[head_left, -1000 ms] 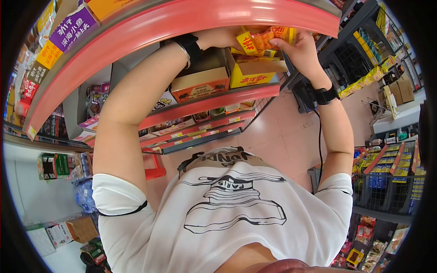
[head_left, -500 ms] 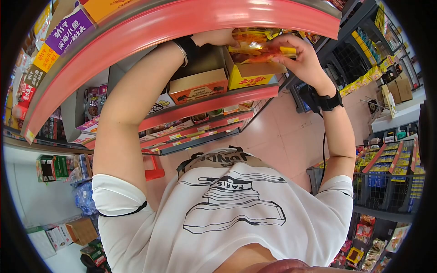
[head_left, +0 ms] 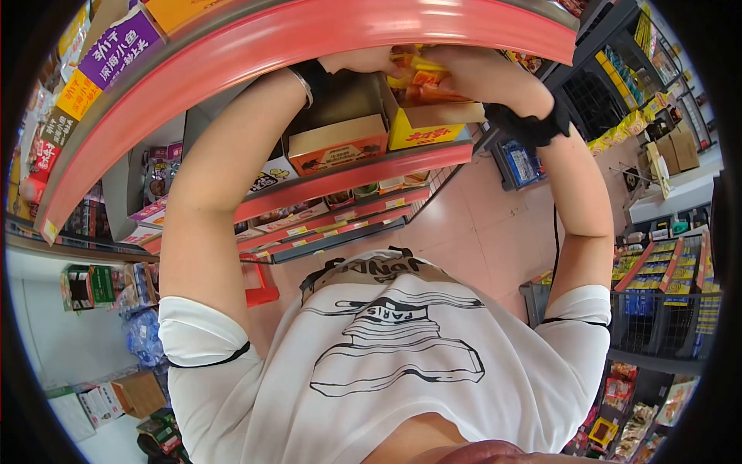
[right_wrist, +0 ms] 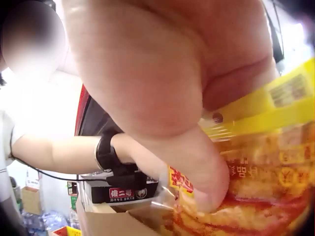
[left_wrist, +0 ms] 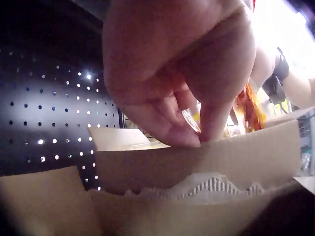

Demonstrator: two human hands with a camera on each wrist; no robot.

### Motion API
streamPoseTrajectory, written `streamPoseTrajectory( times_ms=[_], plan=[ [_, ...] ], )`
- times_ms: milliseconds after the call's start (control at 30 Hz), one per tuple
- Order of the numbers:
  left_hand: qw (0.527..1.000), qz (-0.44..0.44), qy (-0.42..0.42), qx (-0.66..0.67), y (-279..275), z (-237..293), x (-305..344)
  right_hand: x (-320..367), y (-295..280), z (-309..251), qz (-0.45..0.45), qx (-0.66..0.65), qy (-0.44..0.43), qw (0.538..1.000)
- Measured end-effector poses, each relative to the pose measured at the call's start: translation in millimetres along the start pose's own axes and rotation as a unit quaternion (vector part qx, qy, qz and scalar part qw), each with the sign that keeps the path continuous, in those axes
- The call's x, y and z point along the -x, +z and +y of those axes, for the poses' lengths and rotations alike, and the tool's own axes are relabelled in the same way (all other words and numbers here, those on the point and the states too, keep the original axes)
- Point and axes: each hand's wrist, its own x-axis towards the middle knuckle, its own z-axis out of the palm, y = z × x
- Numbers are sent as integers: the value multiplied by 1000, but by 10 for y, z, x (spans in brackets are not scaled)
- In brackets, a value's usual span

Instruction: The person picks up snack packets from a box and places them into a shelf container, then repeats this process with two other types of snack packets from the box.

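Note:
In the head view both hands are under the red-edged shelf, over a yellow cardboard box [head_left: 425,138] of snack packets. My right hand [head_left: 487,77] grips a clear-and-yellow snack packet [right_wrist: 266,172] with orange-red contents, its thumb pressed on the film in the right wrist view. My left hand [head_left: 362,60] is at the box's left side. Seen from the left wrist, its thumb and fingers [left_wrist: 172,130] pinch the whitish edge of a packet [left_wrist: 191,119], right at the torn cardboard rim [left_wrist: 197,164]. Most of that packet is hidden by the hand.
The red shelf edge [head_left: 325,48] arches above both forearms. An orange-printed carton [head_left: 338,147] stands left of the yellow box. Lower shelves [head_left: 340,232] hold more goods, and a dark wire rack [head_left: 657,301] stands at the right.
The right hand has turned over and moved left and inward over the yellow box, lowering the packet it held up earlier. The left hand stays near the box's left side.

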Motion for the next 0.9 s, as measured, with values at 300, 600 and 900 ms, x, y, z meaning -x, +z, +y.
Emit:
streamPoseTrajectory(
  times_ms=[300,600,900],
  plan=[
    [996,71,6,-59,110,-9,29,53,211,39,95,-90,-41,991],
    [982,68,-4,-174,43,283,53,230,-1,-37,133,-19,-6,991],
    [998,15,-41,-53,34,308,74,227,76,13,194,-126,-59,971]
  ],
)
